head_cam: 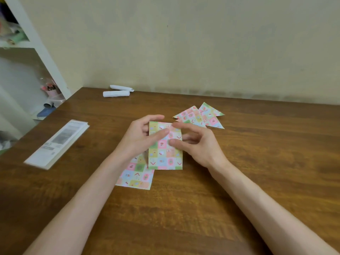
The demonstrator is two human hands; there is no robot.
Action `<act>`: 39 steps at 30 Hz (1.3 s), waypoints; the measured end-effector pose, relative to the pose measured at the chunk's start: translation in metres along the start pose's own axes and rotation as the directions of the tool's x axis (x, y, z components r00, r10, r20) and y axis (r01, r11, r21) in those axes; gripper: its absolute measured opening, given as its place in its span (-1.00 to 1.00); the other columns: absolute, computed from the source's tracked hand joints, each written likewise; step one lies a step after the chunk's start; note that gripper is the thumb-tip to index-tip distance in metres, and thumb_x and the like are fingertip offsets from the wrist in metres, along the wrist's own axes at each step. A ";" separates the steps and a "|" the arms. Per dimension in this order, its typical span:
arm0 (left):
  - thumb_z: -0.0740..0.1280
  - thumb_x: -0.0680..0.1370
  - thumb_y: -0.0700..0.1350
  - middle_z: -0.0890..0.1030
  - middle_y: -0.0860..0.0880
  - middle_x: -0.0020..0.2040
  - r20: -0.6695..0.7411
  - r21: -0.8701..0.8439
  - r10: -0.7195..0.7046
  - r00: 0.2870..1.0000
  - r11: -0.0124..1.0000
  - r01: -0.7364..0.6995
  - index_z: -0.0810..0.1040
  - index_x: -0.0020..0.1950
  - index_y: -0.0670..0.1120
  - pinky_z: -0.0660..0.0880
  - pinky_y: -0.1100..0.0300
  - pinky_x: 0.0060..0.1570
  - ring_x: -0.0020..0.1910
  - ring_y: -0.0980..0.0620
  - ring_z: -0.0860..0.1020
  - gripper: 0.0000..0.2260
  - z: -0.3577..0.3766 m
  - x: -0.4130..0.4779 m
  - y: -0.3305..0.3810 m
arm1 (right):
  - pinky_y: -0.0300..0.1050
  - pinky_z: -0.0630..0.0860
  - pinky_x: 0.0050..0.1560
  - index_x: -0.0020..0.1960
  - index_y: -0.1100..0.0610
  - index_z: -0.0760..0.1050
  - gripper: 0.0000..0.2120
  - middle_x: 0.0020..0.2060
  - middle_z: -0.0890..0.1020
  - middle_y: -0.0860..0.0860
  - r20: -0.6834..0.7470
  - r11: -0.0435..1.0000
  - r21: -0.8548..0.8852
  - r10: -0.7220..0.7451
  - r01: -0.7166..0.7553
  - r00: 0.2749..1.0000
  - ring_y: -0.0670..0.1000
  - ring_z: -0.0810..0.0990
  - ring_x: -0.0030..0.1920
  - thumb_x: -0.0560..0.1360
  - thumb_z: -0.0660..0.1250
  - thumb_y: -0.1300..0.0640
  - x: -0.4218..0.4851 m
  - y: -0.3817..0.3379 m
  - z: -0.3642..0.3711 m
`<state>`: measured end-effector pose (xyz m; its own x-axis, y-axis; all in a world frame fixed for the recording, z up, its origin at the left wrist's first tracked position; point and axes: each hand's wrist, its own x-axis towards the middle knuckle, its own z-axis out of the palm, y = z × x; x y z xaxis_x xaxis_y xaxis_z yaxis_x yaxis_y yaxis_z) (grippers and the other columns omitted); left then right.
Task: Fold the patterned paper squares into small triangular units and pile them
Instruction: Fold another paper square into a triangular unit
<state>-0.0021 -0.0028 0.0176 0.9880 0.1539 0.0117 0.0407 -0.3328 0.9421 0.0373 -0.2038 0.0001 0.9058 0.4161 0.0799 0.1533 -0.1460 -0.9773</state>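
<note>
A patterned paper folded into a tall rectangle (164,153) is held above the wooden table (257,162) at the middle. My left hand (141,137) grips its upper left edge, thumb across the front. My right hand (196,142) pinches the paper's right edge with curled fingers. Beneath it, to the lower left, several flat patterned sheets (136,173) lie on the table. A pile of folded patterned triangles (202,115) sits just beyond my right hand.
A white packet with printed text (57,144) lies at the table's left. Two white paper rolls (116,91) rest by the back wall. A white shelf unit (27,52) stands off the table's left corner.
</note>
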 end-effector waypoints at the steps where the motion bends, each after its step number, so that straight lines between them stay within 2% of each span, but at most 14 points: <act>1: 0.53 0.54 -0.08 0.75 0.06 0.04 0.007 -0.038 -0.003 1.000 0.999 0.004 0.54 0.39 0.13 0.68 0.14 -0.11 -0.01 0.08 0.73 -0.56 0.005 -0.001 0.004 | -0.29 0.60 0.02 0.38 -0.06 0.55 -0.43 -0.19 0.77 0.04 -0.007 1.000 0.025 0.012 -0.012 1.000 -0.03 0.75 -0.09 0.42 0.61 0.18 -0.002 -0.001 -0.005; 4: 0.53 0.52 -0.18 0.75 0.12 0.04 0.030 -0.093 0.013 0.999 0.996 -0.010 0.52 0.41 0.13 0.67 0.19 -0.14 0.01 0.11 0.73 -0.50 0.020 -0.003 0.007 | -0.32 0.58 0.08 0.43 -0.05 0.48 -0.37 -0.15 0.77 0.04 -0.047 0.990 0.095 0.109 -0.104 0.993 -0.06 0.75 -0.03 0.43 0.60 0.20 -0.010 -0.005 -0.022; 7: 0.53 0.52 -0.23 0.76 0.05 0.03 0.040 -0.107 0.045 0.998 0.993 -0.040 0.54 0.39 0.07 0.69 0.12 -0.11 -0.01 0.04 0.74 -0.51 0.031 -0.003 0.012 | 0.04 0.63 0.24 0.15 0.10 0.69 -0.68 -0.09 0.77 0.06 -0.078 0.976 0.141 0.180 -0.167 0.981 -0.01 0.75 0.03 0.42 0.61 0.17 -0.014 -0.002 -0.043; 9: 0.53 0.51 -0.25 0.76 0.02 0.02 0.038 -0.112 0.068 0.997 0.992 -0.063 0.58 0.35 -0.01 0.70 0.09 -0.09 -0.02 0.00 0.75 -0.56 0.038 -0.003 0.016 | 0.14 0.63 0.23 0.04 0.11 0.73 -0.77 -0.08 0.77 0.07 -0.127 0.979 0.150 0.161 -0.142 0.979 0.03 0.75 0.04 0.40 0.63 0.15 -0.017 0.002 -0.054; 12: 0.55 0.50 -0.24 0.76 0.03 -0.01 -0.004 -0.103 0.202 0.979 0.974 -0.201 0.69 0.17 -0.08 0.67 0.11 0.05 0.02 0.02 0.74 -0.74 0.049 -0.005 0.020 | 0.01 0.64 0.09 -0.04 0.16 0.72 -0.86 -0.11 0.77 0.08 -0.209 0.990 0.137 -0.008 0.038 0.978 0.04 0.75 -0.03 0.42 0.61 0.21 -0.026 0.000 -0.064; 14: 0.54 0.51 -0.27 0.76 0.04 -0.02 -0.052 -0.017 0.397 0.917 0.917 -0.398 0.74 0.04 -0.10 0.61 0.12 0.15 0.07 0.04 0.71 -0.85 0.055 -0.010 0.022 | 0.00 0.59 0.03 -0.07 0.12 0.73 -0.91 -0.13 0.76 0.01 -0.248 0.980 -0.004 -0.194 0.199 0.949 -0.05 0.70 -0.08 0.45 0.59 0.25 -0.033 -0.002 -0.070; 16: 0.52 0.49 -0.33 0.73 0.05 -0.02 -0.065 0.188 0.617 0.784 0.779 -0.598 0.75 -0.03 -0.10 0.56 0.11 0.18 0.09 0.01 0.67 -0.85 0.058 -0.013 0.020 | -0.08 0.54 0.11 -0.10 0.09 0.74 -0.87 -0.12 0.76 -0.07 -0.250 0.935 -0.169 -0.346 0.311 0.904 -0.08 0.69 0.02 0.45 0.58 0.30 -0.038 0.001 -0.080; 18: 0.51 0.45 -0.36 0.70 0.07 0.00 0.029 0.404 0.755 0.655 0.591 -0.698 0.76 -0.05 -0.08 0.52 0.08 0.14 0.10 0.03 0.63 -0.80 0.060 -0.013 0.012 | -0.05 0.53 0.22 -0.12 0.08 0.73 -0.84 -0.08 0.74 -0.11 -0.175 0.856 -0.334 -0.467 0.394 0.867 -0.02 0.67 0.11 0.43 0.57 0.32 -0.041 0.006 -0.093; 19: 0.52 0.44 -0.37 0.69 0.07 0.01 0.092 0.480 0.773 0.627 0.518 -0.708 0.76 -0.03 -0.06 0.50 0.07 0.11 0.10 0.04 0.62 -0.76 0.060 -0.014 0.006 | 0.01 0.52 0.24 -0.12 0.05 0.73 -0.85 -0.06 0.73 -0.14 -0.113 0.807 -0.422 -0.498 0.413 0.859 -0.02 0.65 0.13 0.43 0.58 0.29 -0.043 0.010 -0.098; 22: 0.56 0.45 -0.29 0.69 0.10 0.04 0.254 0.537 0.728 0.637 0.441 -0.719 0.74 0.02 0.00 0.50 0.08 0.07 0.11 0.09 0.60 -0.76 0.062 -0.017 -0.008 | 0.09 0.48 0.26 -0.12 -0.04 0.72 -0.88 -0.02 0.69 -0.22 0.023 0.709 -0.595 -0.455 0.378 0.890 -0.10 0.59 0.15 0.43 0.57 0.17 -0.050 0.027 -0.110; 27: 0.55 0.50 -0.17 0.70 0.09 0.05 0.449 0.512 0.666 0.596 0.356 -0.782 0.75 0.07 0.00 0.57 0.09 0.04 0.09 0.11 0.62 -0.82 0.066 -0.020 -0.015 | -0.02 0.46 0.23 -0.10 -0.12 0.71 -0.83 0.00 0.65 -0.24 0.075 0.700 -0.643 -0.348 0.312 0.935 -0.16 0.56 0.13 0.43 0.58 0.15 -0.059 0.039 -0.115; 33: 0.54 0.50 -0.16 0.70 0.03 0.01 0.508 0.535 0.655 0.560 0.270 -0.801 0.74 0.09 -0.02 0.61 0.13 -0.05 -0.02 0.06 0.64 -0.82 0.071 -0.026 -0.008 | 0.00 0.54 0.00 0.05 -0.16 0.67 -0.71 -0.01 0.46 -0.21 0.143 0.629 -0.717 -0.289 0.301 0.946 -0.01 0.53 -0.04 0.38 0.57 0.10 -0.068 0.037 -0.113; 36: 0.45 0.57 -0.13 0.67 0.04 0.01 0.489 0.538 0.661 0.569 0.285 -0.793 0.73 0.11 -0.03 0.57 0.14 -0.04 -0.02 0.08 0.61 -0.86 0.072 -0.028 -0.008 | -0.04 0.55 -0.12 0.02 -0.15 0.66 -0.80 -0.01 0.51 -0.23 0.194 0.549 -0.752 -0.344 0.365 0.919 -0.10 0.52 -0.12 0.43 0.53 0.06 -0.074 0.035 -0.109; 39: 0.44 0.59 -0.08 0.65 0.07 0.00 0.454 0.517 0.654 0.606 0.360 -0.777 0.74 0.10 -0.01 0.55 0.18 -0.02 -0.02 0.11 0.59 -0.88 0.074 -0.029 -0.012 | -0.09 0.56 -0.08 -0.02 -0.11 0.69 -0.87 -0.02 0.63 -0.22 0.226 0.526 -0.745 -0.381 0.411 0.896 -0.20 0.55 -0.04 0.48 0.53 0.09 -0.075 0.035 -0.108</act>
<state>-0.0205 -0.0725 -0.0190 0.6924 -0.5467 0.4708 -0.6756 -0.7203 0.1573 0.0178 -0.3371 -0.0192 0.6644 0.6313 0.4001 0.7472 -0.5740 -0.3351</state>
